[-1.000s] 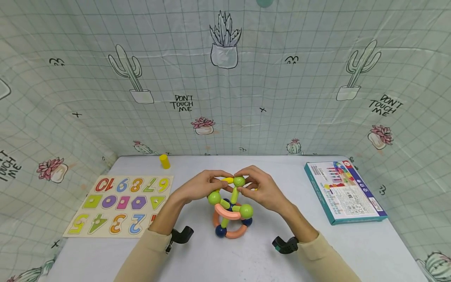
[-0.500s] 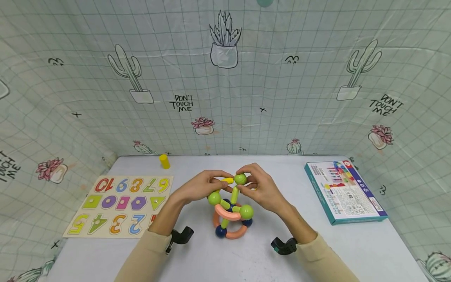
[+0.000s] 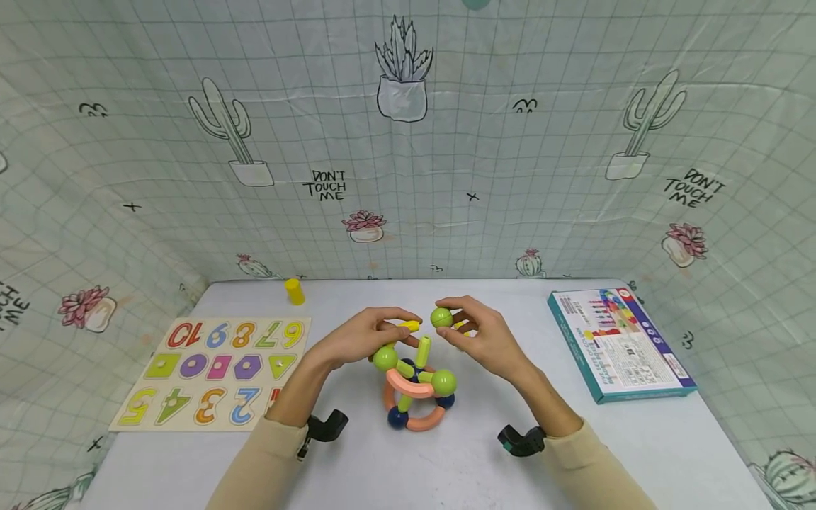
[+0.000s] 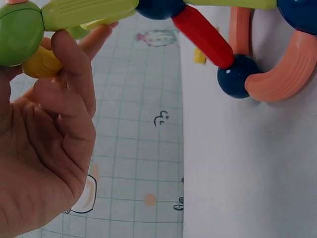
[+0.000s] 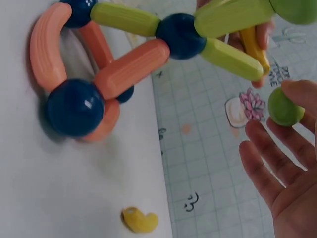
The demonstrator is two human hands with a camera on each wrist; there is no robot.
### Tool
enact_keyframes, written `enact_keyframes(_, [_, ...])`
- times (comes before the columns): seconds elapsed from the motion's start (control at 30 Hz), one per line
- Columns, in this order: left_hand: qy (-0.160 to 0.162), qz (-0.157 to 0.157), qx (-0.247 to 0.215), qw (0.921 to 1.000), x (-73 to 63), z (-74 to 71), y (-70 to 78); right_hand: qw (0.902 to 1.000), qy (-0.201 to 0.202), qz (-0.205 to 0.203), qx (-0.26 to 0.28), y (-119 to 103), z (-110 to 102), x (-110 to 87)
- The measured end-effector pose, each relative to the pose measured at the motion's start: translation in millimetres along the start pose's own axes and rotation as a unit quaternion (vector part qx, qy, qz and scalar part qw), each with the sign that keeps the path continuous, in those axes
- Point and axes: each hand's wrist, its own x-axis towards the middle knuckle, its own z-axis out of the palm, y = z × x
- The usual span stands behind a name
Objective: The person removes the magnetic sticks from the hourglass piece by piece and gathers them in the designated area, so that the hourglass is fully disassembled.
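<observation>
Green ball [image 3: 441,317] has come away from the tip of the upright green rod [image 3: 423,352] and now sits apart from it, up and to the right; right hand [image 3: 487,336] went with it. Left hand [image 3: 363,336] looks much as it was.

Right hand: holds the ball between thumb and fingertips, remaining fingers loosely spread. Left hand: thumb and fingers pinch the yellow rod [image 3: 410,326], just above the frame's left green ball [image 3: 385,358]. Ball-and-rod frame [image 3: 410,386] stands on the bench [image 3: 459,471] below and between both hands; the bare rod tip is just right of the left fingertips. Yellow curved piece [image 5: 140,220] lies on the bench beyond the right hand.

Risks (judgement): the ball has only a fingertip hold, so a slack thumb could drop it onto the frame or send it rolling. A sideways pull by the left hand could part the joint at the left green ball, or tip the frame, since no hand appears to brace its base. Reaching forward, right knuckles might knock the curved piece away.
</observation>
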Motion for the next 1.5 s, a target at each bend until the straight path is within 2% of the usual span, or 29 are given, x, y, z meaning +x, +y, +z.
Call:
enact_keyframes(0.2, [0.002,-0.009,-0.007,0.9999,-1.6,-0.8,-1.6,0.9983,-0.006,0.054,-0.021,11,-16,-10.3])
enact_keyframes(0.4, [-0.007,-0.013,-0.012,0.9998,-2.3,-0.5,-3.3,0.9940,-0.012,0.085,-0.068,31,-29,-24.6])
enact_keyframes(0.53, [-0.012,-0.018,-0.021,0.9995,-2.6,1.0,-2.9,0.9887,-0.034,0.118,-0.085,44,-36,-34.1])
enact_keyframes(0.73, [-0.013,-0.014,-0.035,0.9992,-2.9,1.9,-3.0,0.9780,-0.106,0.161,-0.080,57,-43,-48.1])
enact_keyframes(0.9, [-0.017,-0.016,-0.040,0.9989,-2.3,0.1,-4.3,0.9665,-0.178,0.176,-0.059,62,-48,-57.9])
enact_keyframes(1.17, [-0.031,-0.014,-0.038,0.9987,-3.7,-4.4,-5.4,0.9302,-0.311,0.195,-0.001,59,-55,-67.3])
enact_keyframes(1.33, [-0.039,-0.010,-0.025,0.9989,-4.8,-7.7,-5.3,0.9148,-0.345,0.210,0.020,57,-55,-71.4])
enact_keyframes(1.5, [-0.047,-0.007,-0.019,0.9987,-6.9,-10.1,-4.6,0.9143,-0.349,0.204,0.027,54,-52,-74.3])
